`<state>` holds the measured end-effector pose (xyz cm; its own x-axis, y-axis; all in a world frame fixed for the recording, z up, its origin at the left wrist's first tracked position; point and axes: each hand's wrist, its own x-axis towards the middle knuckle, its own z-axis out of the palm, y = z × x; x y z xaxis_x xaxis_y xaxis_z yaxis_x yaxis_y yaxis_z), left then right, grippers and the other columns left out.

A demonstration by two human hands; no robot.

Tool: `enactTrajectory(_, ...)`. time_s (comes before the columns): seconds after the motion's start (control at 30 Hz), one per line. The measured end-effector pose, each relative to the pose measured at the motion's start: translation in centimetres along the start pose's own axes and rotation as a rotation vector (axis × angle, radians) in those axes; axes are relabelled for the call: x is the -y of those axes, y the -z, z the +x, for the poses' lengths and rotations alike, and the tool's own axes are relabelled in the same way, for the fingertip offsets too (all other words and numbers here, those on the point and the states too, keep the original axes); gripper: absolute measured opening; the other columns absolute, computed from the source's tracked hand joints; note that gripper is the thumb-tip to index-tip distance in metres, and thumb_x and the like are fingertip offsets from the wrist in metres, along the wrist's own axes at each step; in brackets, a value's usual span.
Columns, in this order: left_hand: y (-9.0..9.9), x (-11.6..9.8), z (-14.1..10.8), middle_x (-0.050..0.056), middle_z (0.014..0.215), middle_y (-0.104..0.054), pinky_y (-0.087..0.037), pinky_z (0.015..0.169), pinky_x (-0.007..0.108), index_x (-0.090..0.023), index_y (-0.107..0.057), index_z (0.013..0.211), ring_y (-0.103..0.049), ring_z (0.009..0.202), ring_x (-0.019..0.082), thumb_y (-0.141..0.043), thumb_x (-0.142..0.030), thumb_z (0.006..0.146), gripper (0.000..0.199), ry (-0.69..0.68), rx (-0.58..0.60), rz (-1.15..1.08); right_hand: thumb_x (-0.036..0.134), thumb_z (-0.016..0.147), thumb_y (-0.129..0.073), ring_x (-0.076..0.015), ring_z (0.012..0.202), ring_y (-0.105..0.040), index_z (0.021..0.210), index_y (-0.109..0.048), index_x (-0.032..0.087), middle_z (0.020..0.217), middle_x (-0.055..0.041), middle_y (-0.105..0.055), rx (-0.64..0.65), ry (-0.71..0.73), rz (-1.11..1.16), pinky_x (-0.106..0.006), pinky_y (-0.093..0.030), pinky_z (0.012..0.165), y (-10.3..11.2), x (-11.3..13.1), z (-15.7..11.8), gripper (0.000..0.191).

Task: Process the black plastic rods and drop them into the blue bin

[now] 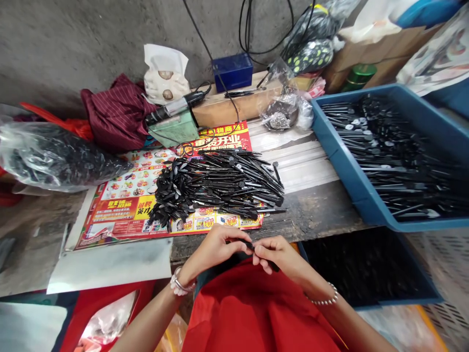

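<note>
Bench edge [330, 231] by hands [222, 244]; bare wood [315, 209] beside black pile [230, 183]

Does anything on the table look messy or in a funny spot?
One little black piece looks odd: it pokes out at the right end of the pile, turned nearly crosswise while most of the long pieces there lie sideways. I can't tell whether it touches them. Nothing looks clearly spilled or broken.

At the desk's [315, 210] near edge, the left hand [223, 243] and right hand [279, 252] hold a slim black piece [249, 245] between their fingers. Toward the middle, black pieces [227, 181] lie heaped on a printed flyer [117, 212]; a blue tray [339, 161] of similar pieces sits rightward, a green box [175, 130] toward the far edge.
</note>
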<state>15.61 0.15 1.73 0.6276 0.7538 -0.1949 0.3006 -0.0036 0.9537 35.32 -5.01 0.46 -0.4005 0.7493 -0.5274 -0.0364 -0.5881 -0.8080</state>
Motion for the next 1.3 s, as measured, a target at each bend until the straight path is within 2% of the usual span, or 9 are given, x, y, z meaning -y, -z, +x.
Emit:
enactTrajectory(0.33, 0.1, 0.3, -0.4, 0.004, 0.076, -0.077, -0.052, 0.068, 0.023, -0.018, -0.078, 0.087, -0.070, 0.070, 0.018, -0.067, -0.022, 0.082, 0.013, -0.078, -0.068, 0.007, 0.055, 0.077, -0.069, -0.0060, 0.043, -0.042, 0.070, -0.068, 0.013, 0.060, -0.0017, -0.063, 0.033, -0.021, 0.085, -0.022, -0.030, 0.045, -0.2, -0.1, 0.3, 0.043)
enactTrajectory(0.7, 0.1, 1.0, -0.7, 0.005, 0.084, -0.078, -0.051, 0.075, 0.028, -0.022, -0.076, 0.097, -0.070, 0.077, 0.019, -0.061, -0.023, 0.089, 0.017, -0.229, -0.045, 0.252, 0.058, 0.076, -0.068, -0.0059, 0.042, -0.043, 0.069, -0.067, 0.014, 0.064, -0.0032, -0.066, -0.032, -0.021, 0.058, -0.022, -0.031, 0.045, -0.5, -0.6, 0.4, 0.045)
enactTrajectory(0.83, -0.1, 1.5, -0.9, 0.005, 0.081, -0.076, -0.050, 0.072, 0.027, -0.021, -0.075, 0.099, -0.069, 0.076, 0.018, -0.059, -0.022, 0.090, 0.018, -0.251, -0.088, 0.263, 0.059, 0.078, -0.065, -0.0064, 0.042, -0.044, 0.067, -0.065, 0.014, 0.063, -0.0029, -0.065, -0.016, -0.012, 0.027, -0.022, -0.033, 0.045, -0.2, -0.5, 0.4, 0.046)
enactTrajectory(0.93, -0.2, 1.7, -1.0, 0.006, 0.083, -0.075, -0.050, 0.073, 0.026, -0.020, -0.074, 0.098, -0.067, 0.077, 0.018, -0.060, -0.024, 0.090, 0.017, -0.242, -0.135, 0.251, 0.054, 0.081, -0.062, -0.0082, 0.043, -0.046, 0.072, -0.066, 0.015, 0.063, -0.0028, -0.065, -0.012, 0.007, -0.079, -0.023, -0.035, 0.044, 0.1, -0.4, 0.1, 0.041)
enactTrajectory(1.0, -0.3, 1.6, -1.1, 0.006, 0.085, -0.075, -0.050, 0.074, 0.027, -0.020, -0.074, 0.099, -0.067, 0.078, 0.018, -0.061, -0.024, 0.090, 0.017, -0.226, -0.143, 0.248, 0.046, 0.086, -0.058, -0.0101, 0.045, -0.049, 0.074, -0.068, 0.016, 0.064, -0.0029, -0.066, -0.079, 0.067, -0.241, -0.024, -0.036, 0.045, 0.2, -0.5, -0.2, 0.034)
enactTrajectory(1.13, -0.5, 1.3, -1.3, 0.005, 0.084, -0.075, -0.051, 0.074, 0.026, -0.020, -0.074, 0.102, -0.067, 0.076, 0.017, -0.062, -0.023, 0.089, 0.018, -0.204, -0.176, 0.228, 0.029, 0.092, -0.052, -0.0170, 0.064, -0.061, 0.086, -0.073, 0.019, 0.073, -0.0046, -0.069, -0.275, 0.354, -0.655, -0.028, -0.043, 0.061, -0.4, -0.6, -1.1, 0.024)
enactTrajectory(1.2, -0.7, 1.2, -1.4, 0.005, 0.083, -0.075, -0.052, 0.073, 0.025, -0.020, -0.074, 0.101, -0.068, 0.073, 0.016, -0.062, -0.021, 0.088, 0.017, -0.216, -0.213, 0.208, 0.027, 0.095, -0.050, -0.0188, 0.070, -0.063, 0.097, -0.072, 0.020, 0.079, -0.0062, -0.070, -0.322, 0.457, -0.763, -0.029, -0.045, 0.066, -0.9, -0.7, -1.6, 0.023)
enactTrajectory(1.3, -1.0, 1.2, -1.6, 0.004, 0.082, -0.076, -0.053, 0.072, 0.024, -0.019, -0.075, 0.099, -0.069, 0.071, 0.015, -0.063, -0.018, 0.087, 0.016, -0.273, -0.270, 0.192, 0.024, 0.097, -0.047, -0.0182, 0.069, -0.064, 0.103, -0.070, 0.018, 0.081, -0.0070, -0.070, -0.365, 0.573, -0.867, -0.029, -0.046, 0.064, -1.4, -0.8, -2.0, 0.024)
